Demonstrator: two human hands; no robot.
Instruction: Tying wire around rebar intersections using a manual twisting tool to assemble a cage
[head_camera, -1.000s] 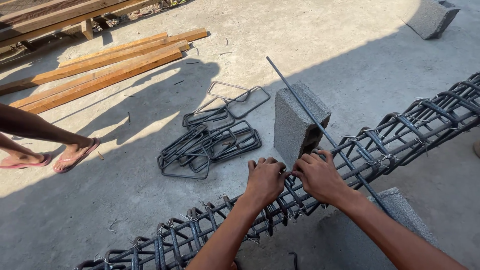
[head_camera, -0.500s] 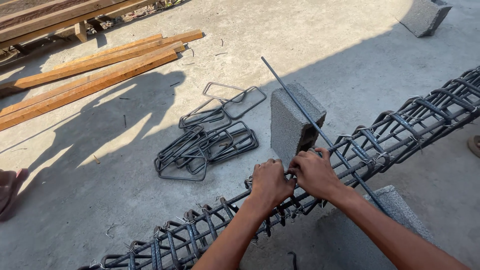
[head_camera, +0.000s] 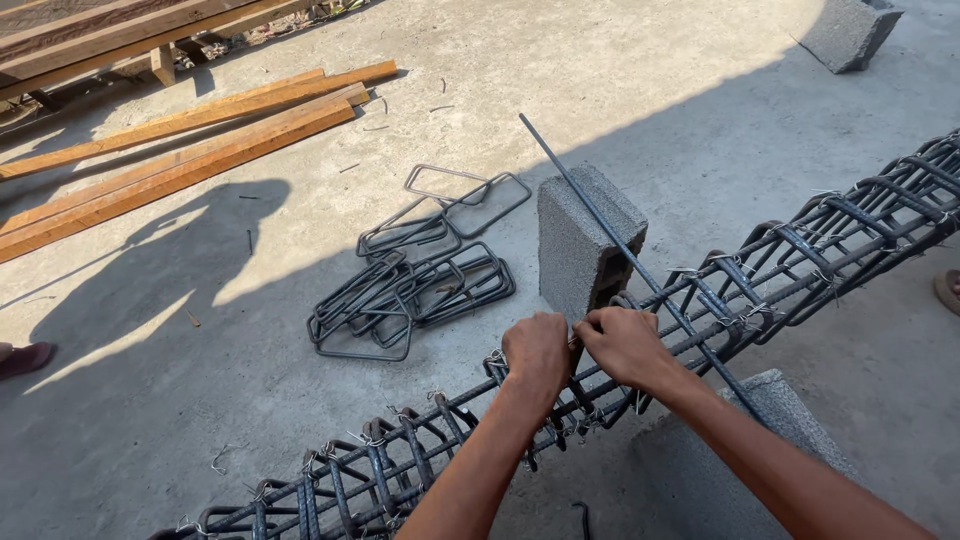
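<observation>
A long rebar cage (head_camera: 780, 270) of dark bars and stirrups tied with thin wire runs from lower left to upper right. My left hand (head_camera: 537, 352) and my right hand (head_camera: 625, 345) meet on its top near the middle, fingers closed on a bar or tie wire; which one is hidden. A loose straight steel rod (head_camera: 580, 185) lies slanted across the cage, passing just right of my right hand. A grey concrete block (head_camera: 580, 240) stands upright right behind my hands.
A pile of loose rectangular stirrups (head_camera: 410, 290) lies on the concrete floor to the left. Long wooden planks (head_camera: 190, 140) lie at upper left. Another concrete block (head_camera: 848, 32) sits at top right, and one (head_camera: 770, 420) under the cage at right. A person's foot (head_camera: 25, 358) shows at the left edge.
The view has shifted slightly. A person's legs and sandalled feet at left have moved out, leaving only a foot at the edge. My hands stay on the same spot of the cage.
</observation>
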